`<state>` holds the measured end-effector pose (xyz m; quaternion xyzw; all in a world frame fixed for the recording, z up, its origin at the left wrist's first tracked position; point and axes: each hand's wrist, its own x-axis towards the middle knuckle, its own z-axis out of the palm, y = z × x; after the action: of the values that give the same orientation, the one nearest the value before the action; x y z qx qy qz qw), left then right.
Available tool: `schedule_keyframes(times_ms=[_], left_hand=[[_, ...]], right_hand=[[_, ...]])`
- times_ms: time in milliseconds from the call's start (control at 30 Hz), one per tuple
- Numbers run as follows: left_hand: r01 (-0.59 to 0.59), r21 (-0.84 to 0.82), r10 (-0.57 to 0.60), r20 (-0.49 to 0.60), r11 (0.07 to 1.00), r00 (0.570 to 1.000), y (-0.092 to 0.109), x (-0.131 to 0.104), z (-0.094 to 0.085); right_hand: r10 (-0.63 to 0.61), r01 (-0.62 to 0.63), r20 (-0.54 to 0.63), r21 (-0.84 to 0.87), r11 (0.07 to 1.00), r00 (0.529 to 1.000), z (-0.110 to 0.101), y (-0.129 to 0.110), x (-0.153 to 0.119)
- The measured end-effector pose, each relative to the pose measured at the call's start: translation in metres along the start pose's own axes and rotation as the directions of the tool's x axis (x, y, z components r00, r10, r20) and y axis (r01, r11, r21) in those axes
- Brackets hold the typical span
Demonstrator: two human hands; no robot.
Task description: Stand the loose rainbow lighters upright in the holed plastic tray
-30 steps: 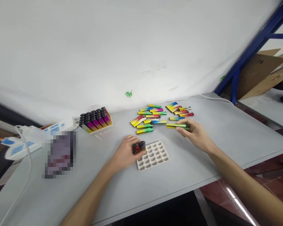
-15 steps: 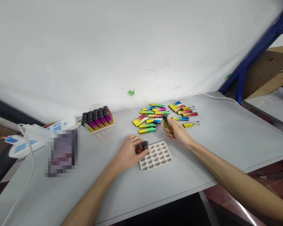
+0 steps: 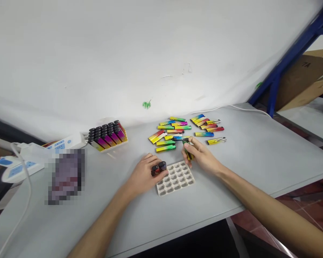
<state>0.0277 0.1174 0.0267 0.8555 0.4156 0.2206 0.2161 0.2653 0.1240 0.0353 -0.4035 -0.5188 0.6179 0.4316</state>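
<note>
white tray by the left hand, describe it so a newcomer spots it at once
On the grey table, look nearer than the loose shiny lighters. Partly hidden by the left hand lies a flat white tray. Its mostly open oval holes set it apart from the rack farther left, packed with black-topped lighters.

"What are you facing?"
"I'm facing a scuffed white wall (image 3: 118,53); a grey table (image 3: 274,150) is running along it."
"And to the right?"
"A blue frame (image 3: 289,55) is slanting by a cardboard box (image 3: 298,79); red floor tiles (image 3: 312,204) are shining below."
</note>
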Motion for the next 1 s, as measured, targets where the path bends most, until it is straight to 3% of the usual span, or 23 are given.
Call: schedule_keyframes(times_ms=[300,567,1000], left_hand=[[0.008,-0.007,-0.007,0.008,1.000,1.000,0.001,-0.001,0.000],[0.009,-0.006,-0.009,0.011,1.000,1.000,0.000,-0.001,0.000],[-0.005,0.002,0.005,0.005,1.000,1.000,0.000,-0.001,-0.001]], right_hand=[[0.067,-0.064,-0.054,0.061,0.996,0.996,-0.003,0.015,0.002],[0.144,-0.118,-0.134,0.184,0.976,0.980,0.003,0.011,0.003],[0.133,-0.107,-0.176,0.147,0.983,0.975,0.000,0.013,0.004]])
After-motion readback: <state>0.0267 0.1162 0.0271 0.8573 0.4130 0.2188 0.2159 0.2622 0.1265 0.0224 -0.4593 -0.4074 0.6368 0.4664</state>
